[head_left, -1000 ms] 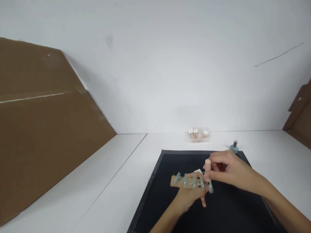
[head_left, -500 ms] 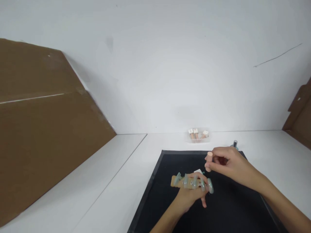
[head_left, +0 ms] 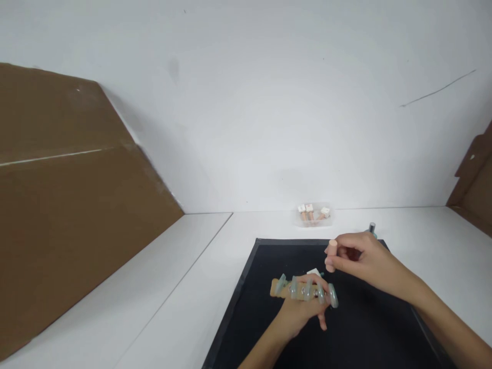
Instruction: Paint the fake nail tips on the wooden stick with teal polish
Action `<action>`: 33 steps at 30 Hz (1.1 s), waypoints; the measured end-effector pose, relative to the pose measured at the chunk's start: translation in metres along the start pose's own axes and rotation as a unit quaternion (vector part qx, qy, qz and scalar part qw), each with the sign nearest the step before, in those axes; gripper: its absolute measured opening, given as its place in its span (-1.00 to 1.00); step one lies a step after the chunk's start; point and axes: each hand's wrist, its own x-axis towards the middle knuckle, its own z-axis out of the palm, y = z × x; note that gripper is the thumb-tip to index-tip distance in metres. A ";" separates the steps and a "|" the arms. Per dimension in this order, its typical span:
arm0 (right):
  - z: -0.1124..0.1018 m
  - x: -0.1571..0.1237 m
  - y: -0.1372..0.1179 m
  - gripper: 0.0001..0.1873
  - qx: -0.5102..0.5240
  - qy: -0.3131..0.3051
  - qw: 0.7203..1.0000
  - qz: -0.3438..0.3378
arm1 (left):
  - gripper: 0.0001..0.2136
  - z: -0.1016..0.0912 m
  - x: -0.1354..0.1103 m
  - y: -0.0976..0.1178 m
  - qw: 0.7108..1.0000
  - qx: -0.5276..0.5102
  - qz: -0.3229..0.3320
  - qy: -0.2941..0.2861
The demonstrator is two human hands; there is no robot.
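My left hand (head_left: 303, 310) holds a tan strip (head_left: 277, 288) level over the black mat, its fingers closed around the strip and partly hidden by it. Several glossy pale green false nails (head_left: 307, 289) stand in a row along that strip. To the upper right, my right hand (head_left: 357, 253) pinches a peach-coloured cylindrical stick (head_left: 332, 249) between thumb and fingers, held nearly upright. The stick is apart from the false nails. Just behind my left hand a white square piece (head_left: 313, 272) shows in part; the rest of it is hidden.
The black mat (head_left: 257, 328) lies on a white table (head_left: 161, 297) under both hands. Behind it stands a clear box (head_left: 307, 223) with several white-headed peach sticks. A small bottle with a grey cap (head_left: 372, 227) is partly hidden behind my right hand. Cardboard (head_left: 84, 205) rises at left.
Almost nothing differs. Both hands keep their hold, and the peach stick stays upright in nearly the same place.
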 end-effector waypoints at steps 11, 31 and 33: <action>-0.001 -0.001 -0.001 -0.72 0.012 -0.007 1.000 0.007 | -0.69 -0.001 0.000 -0.001 1.000 -0.005 0.003 -0.005; -0.007 -0.004 -0.014 -0.73 0.011 -0.076 0.997 -0.011 | -0.68 0.001 0.000 0.003 1.000 0.002 0.017 -0.005; -0.007 -0.004 -0.014 -0.78 0.010 -0.067 0.998 -0.009 | -0.68 0.000 0.000 0.002 1.000 0.000 0.020 -0.010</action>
